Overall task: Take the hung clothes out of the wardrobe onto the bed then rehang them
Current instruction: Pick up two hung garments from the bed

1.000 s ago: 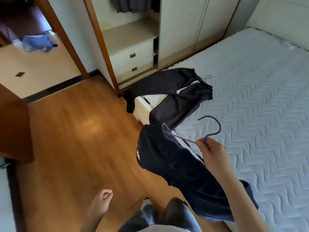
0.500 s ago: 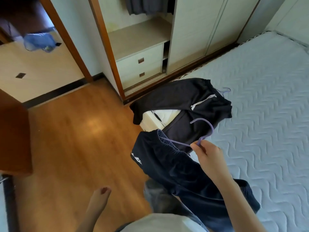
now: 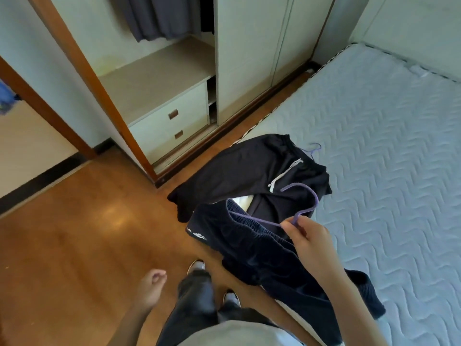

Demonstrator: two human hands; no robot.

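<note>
My right hand point(image 3: 308, 237) grips the neck of a purple hanger point(image 3: 303, 199) that carries dark navy trousers point(image 3: 264, 255); the trousers hang over the bed's near corner, their legs trailing onto the mattress. Black trousers point(image 3: 247, 171) with a white drawstring lie across the bed point(image 3: 386, 151) corner, and the hook of their own purple hanger point(image 3: 314, 147) pokes out on the mattress. My left hand point(image 3: 151, 287) hangs low over the floor, fingers loosely curled, holding nothing. The open wardrobe point(image 3: 159, 78) stands ahead with a grey garment point(image 3: 162, 17) hanging inside.
Two drawers point(image 3: 169, 126) sit under the wardrobe shelf, and its sliding door point(image 3: 249, 53) covers the right half. Wooden floor point(image 3: 74, 233) stretches to my left. A doorway with a brown frame point(image 3: 42, 106) opens at far left. My shoes show below.
The view has moved closer to the wardrobe and bed corner. My right hand keeps its hold on the hanger with the navy trousers, carried slightly forward. My left hand stays low.
</note>
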